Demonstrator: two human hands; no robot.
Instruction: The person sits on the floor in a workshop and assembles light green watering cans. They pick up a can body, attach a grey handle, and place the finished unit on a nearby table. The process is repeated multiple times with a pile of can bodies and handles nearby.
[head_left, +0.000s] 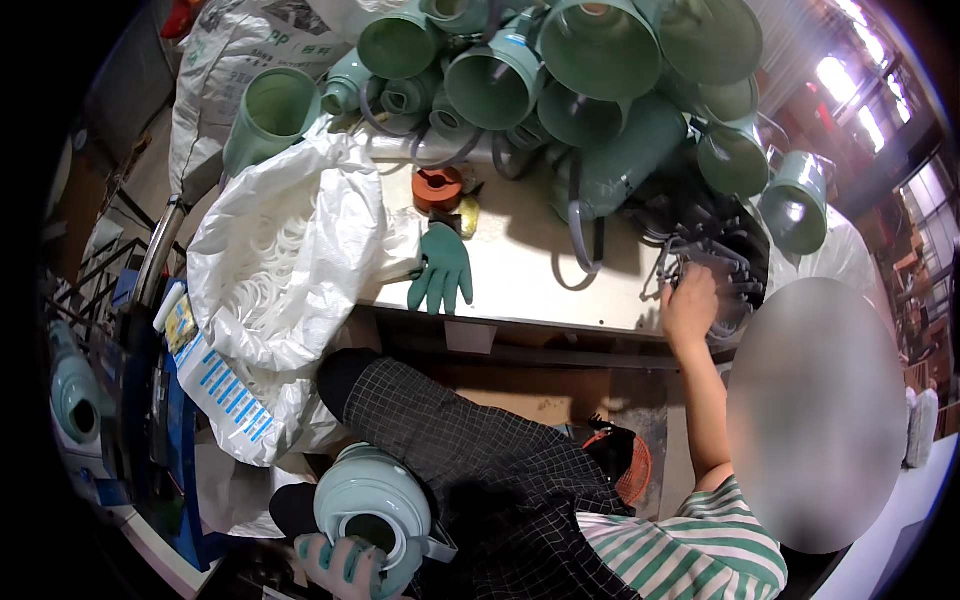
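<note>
My left hand (340, 565), in a green glove, grips the rim of a pale green round pipe fitting (372, 500) that rests on my lap, on checked trousers. My bare right hand (690, 305) reaches to the far right of the bench, into a heap of dark grey rubber rings (720, 255). Its fingertips are in among the rings, and I cannot see whether they hold one. A loose green glove (442, 268) lies flat on the bench top (540, 280), left of centre.
Many green pipe fittings (590, 60) are piled along the back of the bench. A large white sack (290, 250) of white rings slumps at the left. An orange tape roll (437, 187) lies behind the glove. More sacks and a fitting (75, 385) stand left.
</note>
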